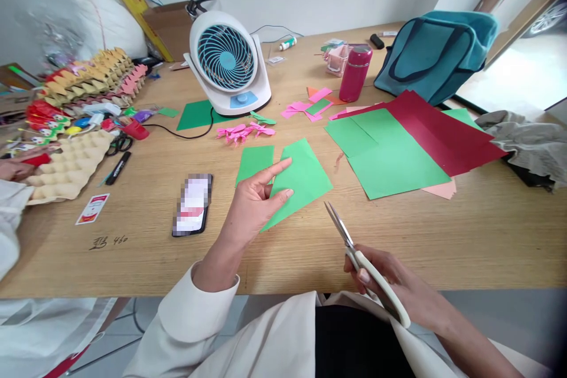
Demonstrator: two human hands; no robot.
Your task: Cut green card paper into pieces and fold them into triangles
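My left hand grips a piece of green paper by its left side, thumb and fingers closed on it. Another green paper piece lies on the table just behind that hand. In my right hand is a pair of scissors with pale handles. Their blades point up and left, a little apart from the green paper's lower right edge. To the right lie larger green sheets partly over dark red paper. Pink paper cutouts sit in a small heap beyond my left hand.
A phone lies left of my left arm. Behind stand a fan, a red thermos and a teal bag. At the left, another person's hand is by an egg tray, near a black marker.
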